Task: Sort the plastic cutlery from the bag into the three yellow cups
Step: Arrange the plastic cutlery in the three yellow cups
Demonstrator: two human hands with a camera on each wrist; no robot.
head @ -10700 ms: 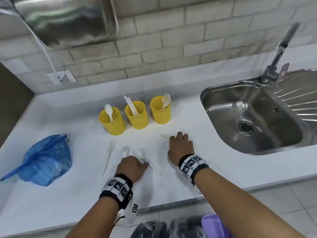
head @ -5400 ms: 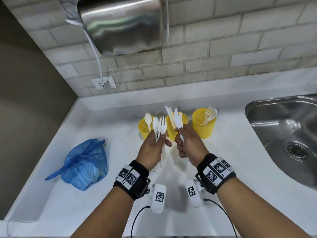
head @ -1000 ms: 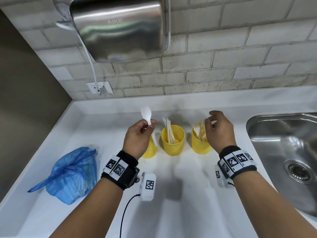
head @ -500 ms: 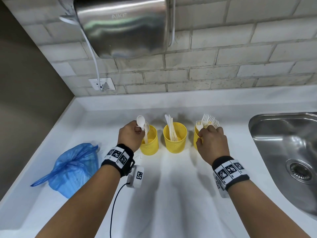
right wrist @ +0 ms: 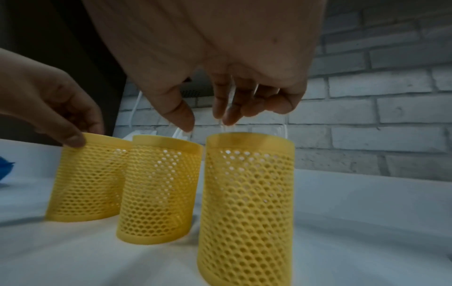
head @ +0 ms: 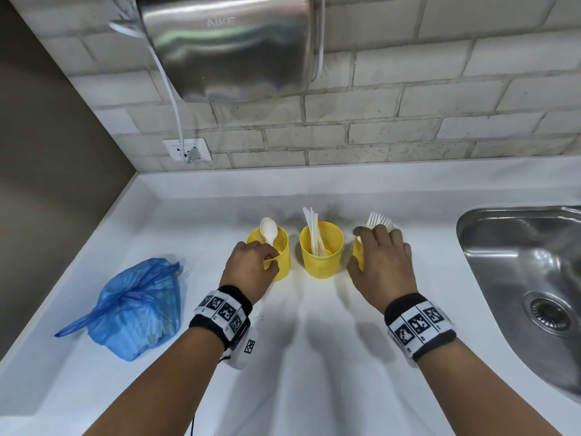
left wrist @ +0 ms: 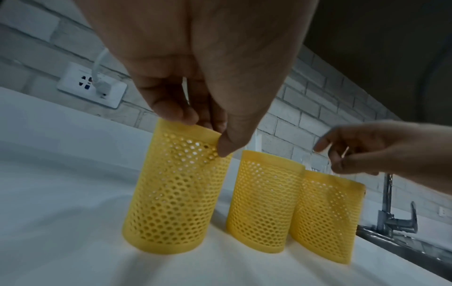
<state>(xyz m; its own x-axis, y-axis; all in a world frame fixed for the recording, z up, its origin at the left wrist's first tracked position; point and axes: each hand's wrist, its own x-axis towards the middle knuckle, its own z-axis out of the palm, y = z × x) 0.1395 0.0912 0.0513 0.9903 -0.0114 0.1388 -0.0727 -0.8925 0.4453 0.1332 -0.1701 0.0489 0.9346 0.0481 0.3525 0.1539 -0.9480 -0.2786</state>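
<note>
Three yellow mesh cups stand in a row on the white counter. The left cup (head: 278,262) holds a white spoon (head: 268,229), bowl up. White knives (head: 312,229) stand in the middle cup (head: 320,256). The right cup (head: 357,254) is mostly hidden by my right hand (head: 377,256); white forks (head: 379,220) stick up behind it. My left hand (head: 267,262) pinches the left cup's (left wrist: 176,183) rim, thumb (left wrist: 227,145) on the outer wall. In the right wrist view my right hand's fingers (right wrist: 227,114) hang loosely over the right cup (right wrist: 247,203), thumb apart, touching the fork tops.
A knotted blue plastic bag (head: 135,306) lies on the counter to the left. A steel sink (head: 465,247) is set in at the right, its tap (left wrist: 389,212) behind. A steel hand dryer (head: 229,42) hangs on the brick wall above, with a socket (head: 187,150) below it.
My left hand has lowered the spoon into the left cup and come down to its rim. My right hand has sunk over the forks in the right cup, its fingers loosened.
</note>
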